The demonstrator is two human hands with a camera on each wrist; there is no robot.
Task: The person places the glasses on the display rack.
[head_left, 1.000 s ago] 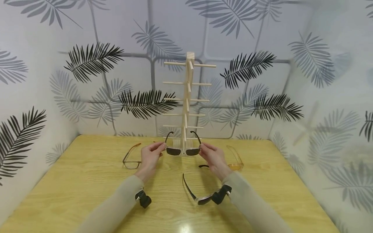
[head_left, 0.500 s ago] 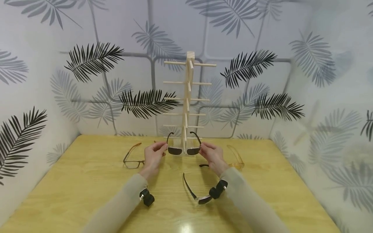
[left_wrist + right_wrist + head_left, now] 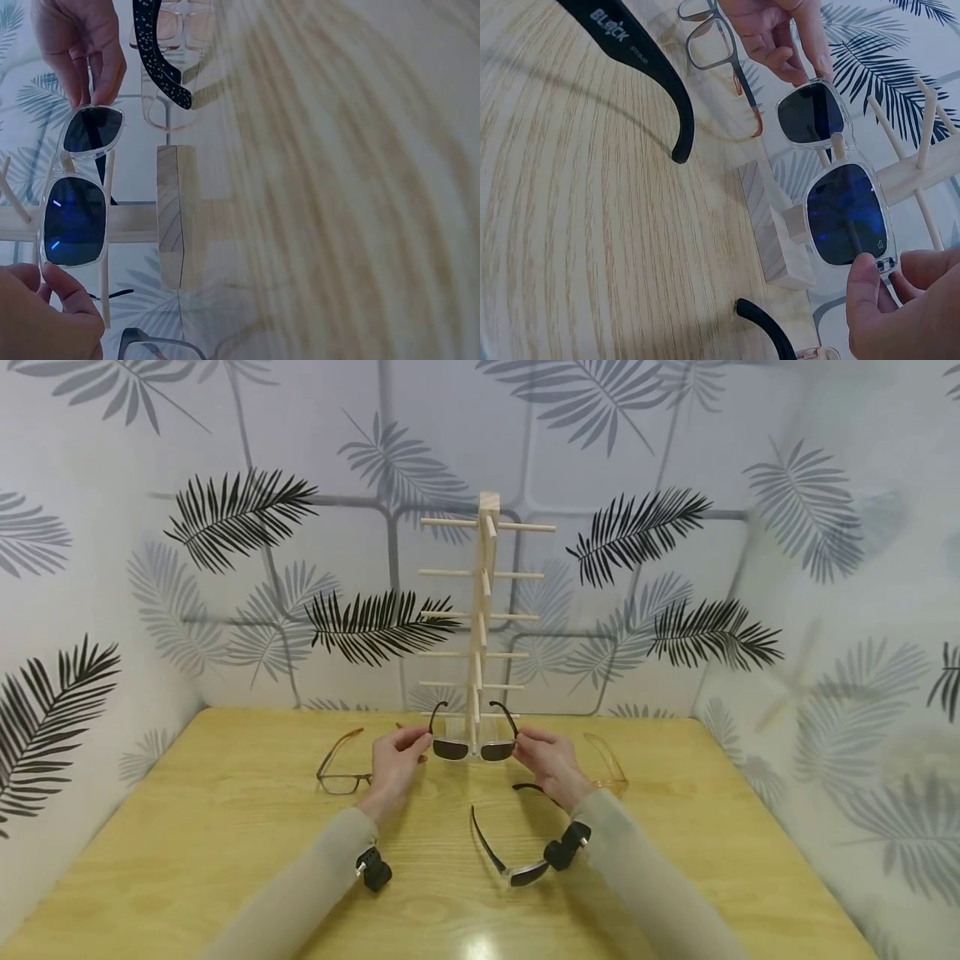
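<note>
Clear-framed sunglasses with dark lenses (image 3: 450,749) are at the low front of a wooden glasses stand (image 3: 486,560), temples pointing back past its post. A short peg (image 3: 838,144) shows at their nose bridge in the right wrist view; whether it bears their weight I cannot tell. My left hand (image 3: 395,766) pinches the frame at its left hinge corner. At the opposite corner, thumb and fingers of my right hand (image 3: 553,764) grip the frame. Both hands are also visible around the lenses (image 3: 75,221) in the left wrist view.
Grey-framed eyeglasses (image 3: 340,783) lie on the table left of the stand. On the right are yellow-orange glasses (image 3: 611,787), partly behind my right hand, and a black temple tip (image 3: 527,787). Nearer sit black-templed sunglasses (image 3: 528,874). Patterned walls enclose the wooden table (image 3: 187,827).
Over the first half second the left hand and the sunglasses shifted slightly right. Since then hands and sunglasses have stayed almost still, both hands keeping their hold.
</note>
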